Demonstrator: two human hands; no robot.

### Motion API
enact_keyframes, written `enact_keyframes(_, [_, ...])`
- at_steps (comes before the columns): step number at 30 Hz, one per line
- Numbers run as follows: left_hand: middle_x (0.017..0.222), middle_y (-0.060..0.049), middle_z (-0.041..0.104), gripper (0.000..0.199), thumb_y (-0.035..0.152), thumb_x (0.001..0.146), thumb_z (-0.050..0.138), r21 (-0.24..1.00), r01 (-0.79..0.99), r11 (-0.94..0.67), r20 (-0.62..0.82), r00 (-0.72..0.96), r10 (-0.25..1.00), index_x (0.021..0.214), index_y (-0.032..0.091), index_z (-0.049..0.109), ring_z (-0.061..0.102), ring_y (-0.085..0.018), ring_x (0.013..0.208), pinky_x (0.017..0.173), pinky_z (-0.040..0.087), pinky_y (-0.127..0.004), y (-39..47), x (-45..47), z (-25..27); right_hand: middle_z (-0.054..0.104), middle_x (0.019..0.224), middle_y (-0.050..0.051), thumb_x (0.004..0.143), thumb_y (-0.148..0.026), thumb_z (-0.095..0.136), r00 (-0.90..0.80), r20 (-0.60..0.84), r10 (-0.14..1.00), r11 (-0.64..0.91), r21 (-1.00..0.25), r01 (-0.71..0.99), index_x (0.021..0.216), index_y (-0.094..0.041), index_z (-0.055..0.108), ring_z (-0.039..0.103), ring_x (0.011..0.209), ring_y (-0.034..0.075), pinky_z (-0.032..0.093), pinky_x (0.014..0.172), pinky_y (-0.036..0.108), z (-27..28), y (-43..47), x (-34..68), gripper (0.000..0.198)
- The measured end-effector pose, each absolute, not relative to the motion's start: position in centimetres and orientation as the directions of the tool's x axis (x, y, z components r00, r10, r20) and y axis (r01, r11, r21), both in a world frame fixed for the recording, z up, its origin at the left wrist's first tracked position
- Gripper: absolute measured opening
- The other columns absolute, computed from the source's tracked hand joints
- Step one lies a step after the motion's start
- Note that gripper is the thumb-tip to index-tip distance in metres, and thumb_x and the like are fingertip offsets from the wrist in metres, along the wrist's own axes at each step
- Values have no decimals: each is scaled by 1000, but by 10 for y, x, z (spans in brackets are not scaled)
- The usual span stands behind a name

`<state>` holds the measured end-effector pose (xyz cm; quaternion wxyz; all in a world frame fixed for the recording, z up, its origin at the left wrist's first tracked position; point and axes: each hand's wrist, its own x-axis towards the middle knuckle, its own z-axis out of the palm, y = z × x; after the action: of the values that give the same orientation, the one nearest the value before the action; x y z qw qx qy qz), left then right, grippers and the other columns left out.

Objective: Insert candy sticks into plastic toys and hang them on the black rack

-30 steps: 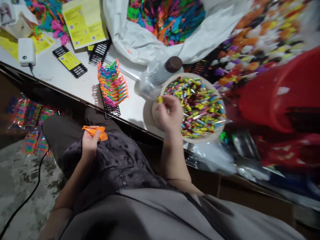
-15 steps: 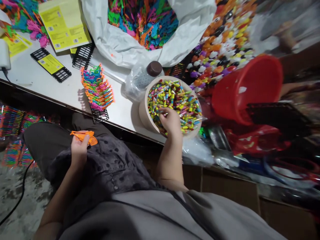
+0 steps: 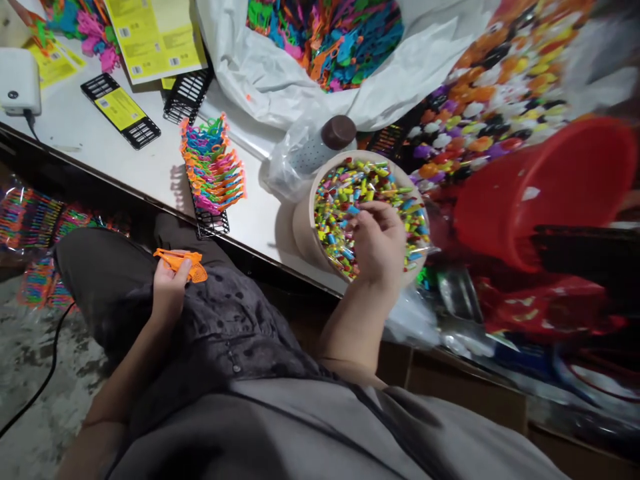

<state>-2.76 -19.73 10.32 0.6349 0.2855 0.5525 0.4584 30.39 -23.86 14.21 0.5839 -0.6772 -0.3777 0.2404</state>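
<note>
My left hand (image 3: 169,288), above my lap, pinches an orange plastic toy piece (image 3: 186,264) with a perforated rounded part between thumb and fingers. Over a round cream bucket (image 3: 303,227) full of small capsule-like pieces (image 3: 333,193) in yellow, blue, red and pink, my right hand (image 3: 381,243) has its thumb and index finger closed together. A small blue piece (image 3: 353,210) shows at those fingertips. Left of the bucket, a row of colourful plastic toys (image 3: 213,167) stands on a black slotted rack (image 3: 213,223) at the table's edge.
A big white sack (image 3: 230,73) of colourful plastic parts stands behind the bucket, beside a brown-capped bottle (image 3: 320,150). Right lies a red tub (image 3: 500,193) near a heap of mixed small parts (image 3: 480,107). Yellow cards (image 3: 155,40) and a black card rack (image 3: 120,110) lie left.
My right hand has shifted right and slightly up within the bucket's opening, and a blue piece now shows at its fingertips. The left hand keeps hold of the orange toy piece; the view has shifted.
</note>
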Motion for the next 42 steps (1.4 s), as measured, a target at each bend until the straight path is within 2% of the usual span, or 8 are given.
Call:
enact_keyframes(4, [83,-4,64,38,33,62,70,870,-255,422,-425,46,904,89,15,52,64,-12,76,72,52,-23,-199,-22,103,63,90,5,78,-36,61,437,32,899,-86,-965,249,97,-22,65,57,72,14,47,65,28,146,-238,277,24])
enact_keyframes(7, [81,-3,64,36,32,63,70,845,-294,446,-427,131,895,89,15,51,64,-12,70,67,53,-23,-200,-13,105,65,92,5,80,-37,61,171,-70,983,-109,-968,226,96,-20,67,58,72,12,48,65,25,140,-232,221,24])
enact_keyframes(9, [81,-3,64,36,32,64,70,833,-320,451,-425,151,892,90,15,51,64,-12,67,66,54,-24,-200,-9,108,66,91,5,82,-40,58,80,-118,990,-132,-969,207,98,-18,66,57,69,11,49,63,24,134,-228,185,28])
enact_keyframes(15, [84,-2,64,39,34,64,72,830,-349,435,-418,128,900,90,16,51,65,-13,73,75,56,-29,-200,-11,112,65,103,7,86,-36,54,0,29,1000,28,-953,302,105,-20,66,61,92,16,50,83,30,122,-221,150,28])
enact_keyframes(18, [85,-3,63,42,36,63,72,821,-353,449,-432,130,893,92,16,50,65,-14,74,75,56,-30,-201,-13,111,66,101,6,87,-32,53,-45,97,994,107,-930,351,105,-21,67,61,93,15,49,85,31,123,-221,154,26])
enact_keyframes(28, [89,-4,63,39,34,65,72,856,-291,427,-424,74,902,92,16,50,64,-14,82,80,55,-30,-201,-19,106,67,105,7,87,-32,51,-89,41,995,76,-901,427,110,-22,67,63,95,17,52,86,33,118,-226,148,29])
enact_keyframes(37, [76,1,59,38,30,63,68,811,-265,522,-525,65,849,91,17,46,60,-10,61,57,54,-24,-200,-28,103,65,110,9,90,-17,38,-306,207,929,355,-732,581,117,-15,62,62,100,16,52,86,30,118,-229,139,36])
enact_keyframes(42, [75,1,58,39,31,63,69,807,-251,534,-520,124,845,91,17,45,57,-8,57,51,51,-20,-195,-31,99,65,109,12,90,-16,38,-356,243,903,423,-652,629,121,-11,57,63,96,17,53,82,30,115,-233,139,36])
